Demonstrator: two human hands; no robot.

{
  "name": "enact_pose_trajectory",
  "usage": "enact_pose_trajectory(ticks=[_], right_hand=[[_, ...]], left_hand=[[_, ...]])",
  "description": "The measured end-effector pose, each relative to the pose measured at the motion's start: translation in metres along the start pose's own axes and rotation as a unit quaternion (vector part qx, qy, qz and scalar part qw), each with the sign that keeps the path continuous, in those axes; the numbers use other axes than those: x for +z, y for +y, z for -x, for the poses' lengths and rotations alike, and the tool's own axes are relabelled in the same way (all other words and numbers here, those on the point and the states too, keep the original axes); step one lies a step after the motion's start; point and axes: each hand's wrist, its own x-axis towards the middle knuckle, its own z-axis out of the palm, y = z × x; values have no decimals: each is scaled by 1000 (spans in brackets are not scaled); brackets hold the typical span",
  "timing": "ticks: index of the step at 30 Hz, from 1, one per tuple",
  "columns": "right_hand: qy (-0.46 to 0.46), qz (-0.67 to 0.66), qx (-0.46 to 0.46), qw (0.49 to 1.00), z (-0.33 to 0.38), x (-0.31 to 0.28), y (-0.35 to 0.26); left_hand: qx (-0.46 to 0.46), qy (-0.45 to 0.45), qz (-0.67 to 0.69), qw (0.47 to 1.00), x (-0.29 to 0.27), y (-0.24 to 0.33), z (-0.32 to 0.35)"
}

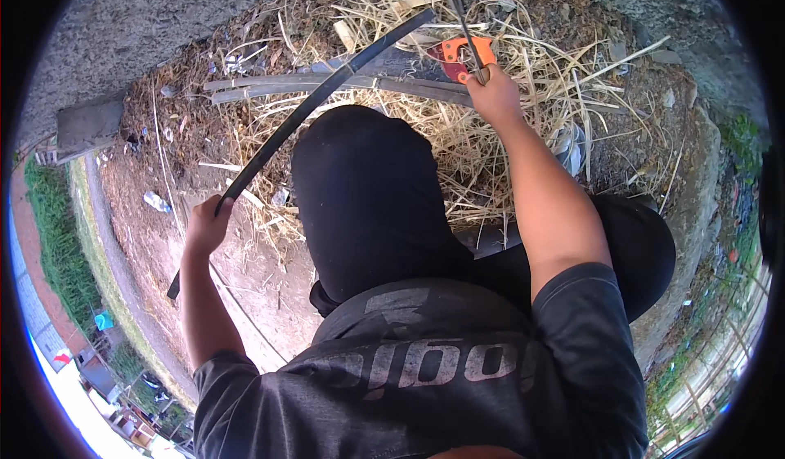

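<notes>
My left hand (pixel 206 226) is closed round the lower part of a long, dark bamboo strip (pixel 304 109). The strip slants up to the right, past my black-clad knee, and its far end is free. At the upper right, my right hand (pixel 495 95) grips a long, thin, dark tool (pixel 460 16) that points away from me; it looks like a knife blade seen nearly edge-on, its handle hidden by my fingers. Right beside that hand is an orange saw handle (pixel 481 49), partly crossed by the thin tool. Whether my fingers touch the handle I cannot tell.
Greyish bamboo strips (pixel 392 84) lie across the ground beyond my knee. Pale shavings (pixel 466 148) are heaped around them. A rough concrete wall (pixel 180 30) rises at the far side, with a block (pixel 90 125) at left. A plastic bottle (pixel 157 202) lies left.
</notes>
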Motion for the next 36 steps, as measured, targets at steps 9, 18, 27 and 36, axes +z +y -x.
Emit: enact_pose_trajectory(ticks=[9, 18, 27, 36], right_hand=[[51, -147, -29, 987, 14, 6, -13], [-33, -20, -69, 997, 27, 17, 2], [-156, 18, -166, 973, 41, 13, -50], [-140, 113, -19, 983, 26, 27, -44]], left_hand=[[-162, -120, 212, 956, -18, -20, 36], [-53, 11, -5, 999, 19, -33, 41], [-48, 94, -108, 989, 40, -44, 35], [-53, 121, -144, 981, 46, -32, 35]])
